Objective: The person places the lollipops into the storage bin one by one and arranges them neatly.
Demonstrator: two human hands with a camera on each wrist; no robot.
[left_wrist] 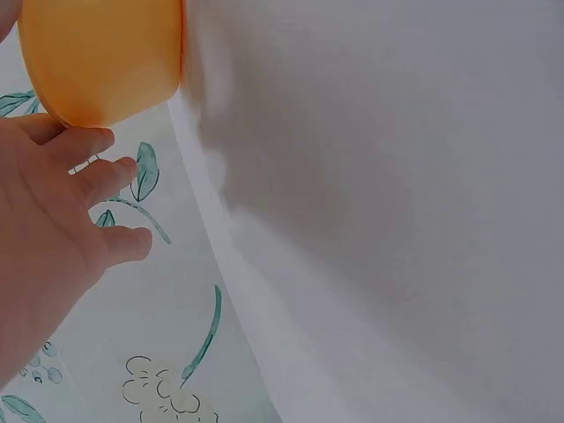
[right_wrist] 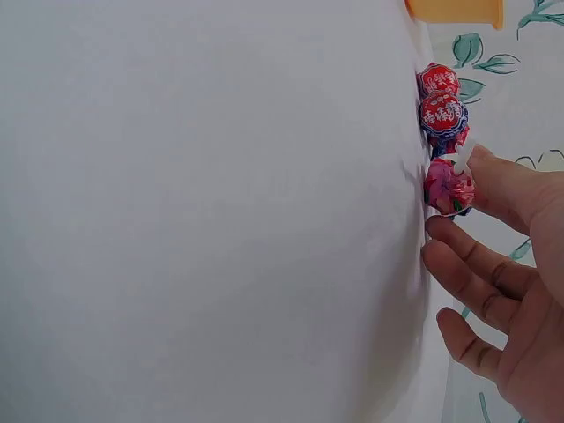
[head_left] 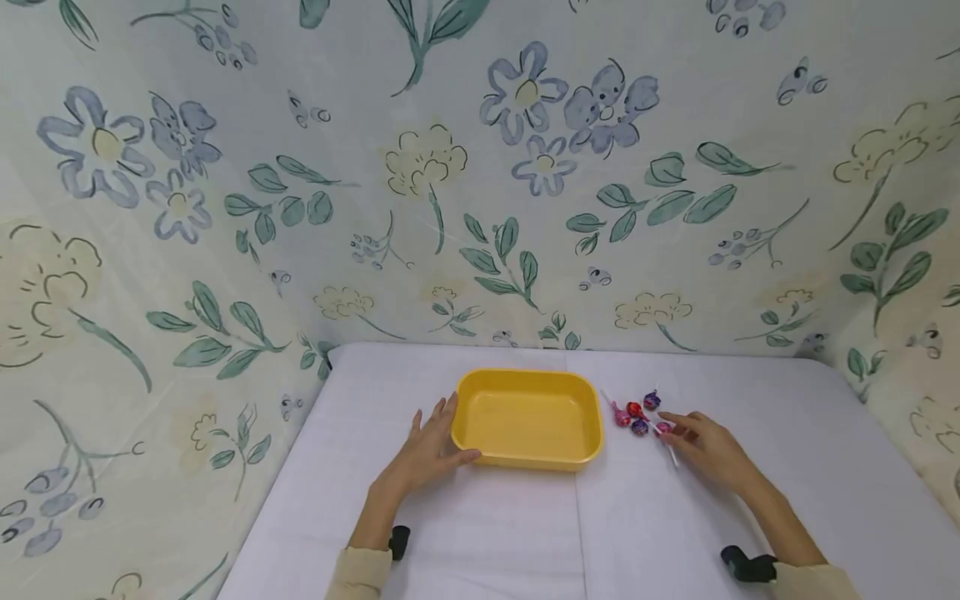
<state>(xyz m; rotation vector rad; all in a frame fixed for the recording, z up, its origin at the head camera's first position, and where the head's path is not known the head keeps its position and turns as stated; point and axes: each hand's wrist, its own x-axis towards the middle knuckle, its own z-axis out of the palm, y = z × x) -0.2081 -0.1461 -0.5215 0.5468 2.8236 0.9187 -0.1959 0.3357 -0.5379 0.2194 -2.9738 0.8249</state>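
A yellow rectangular tray (head_left: pixel 527 458) lies on the white-covered table. At its left end rests my left hand (head_left: pixel 429 450), fingers extended along the side and thumb at the near rim; in the left wrist view the fingertips (left_wrist: pixel 101 138) lie right at the tray's edge. To the right of the tray is a small cluster of wrapped lollipops, among them a red one (head_left: pixel 634 409) and a purple one (head_left: pixel 652 401). My right hand (head_left: pixel 708 450) reaches in from the right and holds a pink-wrapped lollipop (right_wrist: pixel 449 187) between thumb and forefinger, the other fingers spread loosely.
White cloth covers the table (head_left: pixel 480 533), with a fold line running toward the front. A floral-patterned curtain (head_left: pixel 480 250) hangs behind and at both sides. Dark wrist bands (head_left: pixel 750 565) sit by the beige sleeves.
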